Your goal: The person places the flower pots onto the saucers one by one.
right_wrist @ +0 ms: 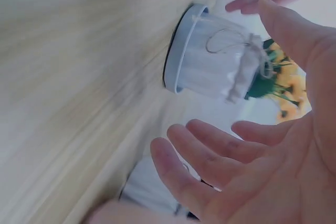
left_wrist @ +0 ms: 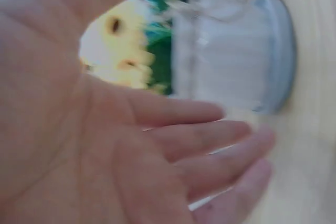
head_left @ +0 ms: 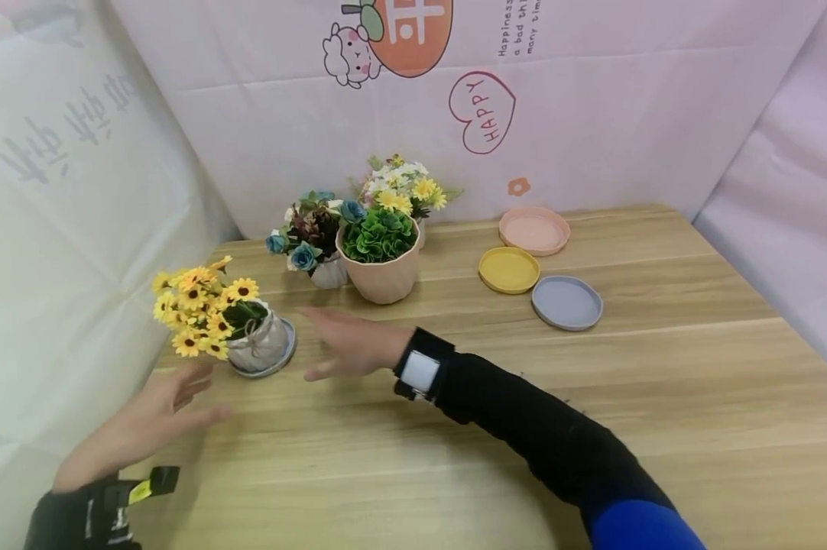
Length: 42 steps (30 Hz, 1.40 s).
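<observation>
Flowerpot (head_left: pixel 258 342) sits on saucer (left_wrist: pixel 284 51) — left grip (head_left: pixel 148 418), right grip (head_left: pixel 357 342) near.

Looks like a staged recording booth; home, office or lab, cannot tell. Wood-grain table (head_left: pixel 675 382) hemmed on 3 sides by pale cloth sheets (head_left: pixel 606 114), the rear printed with a cartoon sheep (head_left: pixel 351 57) and HAPPY heart (head_left: pixel 482 113). Devices (head_left: pixel 421 372) strapped to 2 wrists.

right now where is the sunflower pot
In the head view, the sunflower pot sits on a blue-gray saucer toward the picture's left, between the left hand and right hand.
</observation>
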{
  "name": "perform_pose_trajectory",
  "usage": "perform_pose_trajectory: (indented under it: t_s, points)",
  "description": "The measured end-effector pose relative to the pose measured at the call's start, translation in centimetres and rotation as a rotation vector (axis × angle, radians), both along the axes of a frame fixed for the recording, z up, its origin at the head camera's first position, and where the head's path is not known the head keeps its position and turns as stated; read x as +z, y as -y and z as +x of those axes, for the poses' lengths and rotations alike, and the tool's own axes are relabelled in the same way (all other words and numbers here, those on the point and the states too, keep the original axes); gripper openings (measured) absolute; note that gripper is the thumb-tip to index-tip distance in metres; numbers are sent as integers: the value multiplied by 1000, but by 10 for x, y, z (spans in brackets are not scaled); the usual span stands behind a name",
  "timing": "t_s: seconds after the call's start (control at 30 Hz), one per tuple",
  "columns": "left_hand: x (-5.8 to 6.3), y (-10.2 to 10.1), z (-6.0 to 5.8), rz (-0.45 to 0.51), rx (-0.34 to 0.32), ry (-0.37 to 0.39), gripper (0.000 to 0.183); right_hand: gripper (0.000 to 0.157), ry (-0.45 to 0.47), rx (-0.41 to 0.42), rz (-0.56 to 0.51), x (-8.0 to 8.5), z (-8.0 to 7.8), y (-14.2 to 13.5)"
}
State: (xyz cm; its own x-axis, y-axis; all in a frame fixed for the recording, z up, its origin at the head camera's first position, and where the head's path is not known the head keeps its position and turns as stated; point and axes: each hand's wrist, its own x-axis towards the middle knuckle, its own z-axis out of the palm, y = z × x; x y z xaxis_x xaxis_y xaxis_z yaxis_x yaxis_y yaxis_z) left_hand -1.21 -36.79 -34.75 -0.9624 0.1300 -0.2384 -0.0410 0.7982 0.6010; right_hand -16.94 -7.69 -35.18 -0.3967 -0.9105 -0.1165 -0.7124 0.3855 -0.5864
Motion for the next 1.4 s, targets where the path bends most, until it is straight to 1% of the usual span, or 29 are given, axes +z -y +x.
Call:
perform_pose_trajectory:
  t_s: [0.03, 0.1, 0.17, 0.2, 0.3, 0.33, 0.4, 0.47, 0.53, 0.63, 0.73, 0.8, 0.87, 0.93, 1.03, 1.13, 1.27, 1.3, 1.4]
  points:
    - [3, -2, 4, -12, -9, 8, 83, 102, -12, 3, -1, 1, 1, -10]
    - [7, -8, 10, -24, -40, -7, 79, 100, -32, 3, -10, 3, 3, -31]
    - [11, -15, 13, -19, -71, -34, 76, 97, -30, -19, -10, 7, 5, -54]
    - [13, -19, 14, 1, -85, -48, 75, 95, -19, -43, -9, 8, 6, -65]
    - [19, -35, 13, 77, -127, -109, 79, 92, -13, -115, -13, 10, 6, -96]
    - [21, -42, 12, 108, -132, -123, 80, 91, -15, -141, -16, 10, 5, -106]
    - [23, -56, 5, 164, -136, -178, 83, 88, -25, -192, -24, 8, 3, -127]
    - [23, -72, -4, 201, -128, -242, 82, 86, -51, -232, -45, 6, -1, -147]
    - [20, -87, -17, 225, -111, -304, 79, 83, -78, -268, -66, 4, -7, -168]
    - [14, -108, -37, 236, -83, -408, 71, 79, -143, -323, -91, 3, -19, -197]
    - [9, -128, -59, 224, -64, -528, 64, 74, -183, -412, -82, 2, -39, -225]
    - [5, -139, -74, 190, -50, -614, 62, 71, -182, -485, -59, 2, -55, -242]
    - [3, -150, -90, 154, -28, -676, 60, 67, -195, -540, -36, 0, -72, -258]
    - [0, -159, -107, 122, -8, -719, 59, 64, -221, -576, -11, -2, -88, -272]
    - [-6, -169, -129, 95, 6, -747, 57, 62, -270, -624, 59, -5, -109, -286]
    - [-12, -174, -146, 49, -7, -783, 51, 59, -358, -653, 187, -10, -128, -294]
    - [-19, -179, -162, -70, -28, -855, 41, 55, -449, -664, 313, -17, -150, -302]
    - [-21, -180, -165, -101, -34, -872, 38, 54, -452, -670, 326, -18, -154, -305]
    - [-23, -186, -171, -193, -52, -909, 28, 50, -448, -670, 346, -21, -161, -308]
